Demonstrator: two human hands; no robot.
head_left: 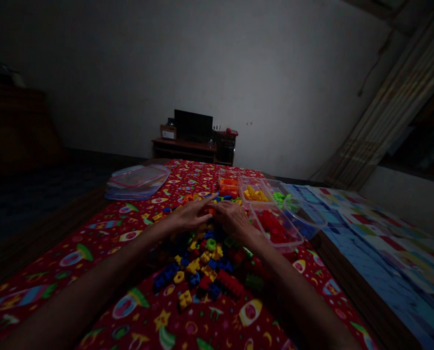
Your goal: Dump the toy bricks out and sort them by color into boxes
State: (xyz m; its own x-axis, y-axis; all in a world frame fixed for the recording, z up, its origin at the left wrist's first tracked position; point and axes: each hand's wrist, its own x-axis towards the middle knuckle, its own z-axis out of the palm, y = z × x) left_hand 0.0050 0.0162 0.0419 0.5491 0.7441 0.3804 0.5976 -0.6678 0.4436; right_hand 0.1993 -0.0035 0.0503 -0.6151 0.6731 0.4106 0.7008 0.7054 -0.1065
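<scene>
A heap of toy building bricks [206, 265] in red, yellow, blue and green lies on the red patterned cloth. Over its far part, my left hand [189, 214] is stretched out, the index finger extended and the thumb apart. Close beside it, my right hand [233, 218] has its fingers curled down toward the bricks. An orange brick [211, 212] shows between the hands, at the right fingertips. What the right fingers hold is too dark and small to make out.
To the right stand clear plastic boxes of sorted pieces: orange [228, 183], yellow [255, 194], green [280, 198] and red [273, 226]. A round clear tub [314, 221] holds blue pieces. Stacked plastic lids [138, 182] lie at the left edge. A bed [370, 243] adjoins on the right.
</scene>
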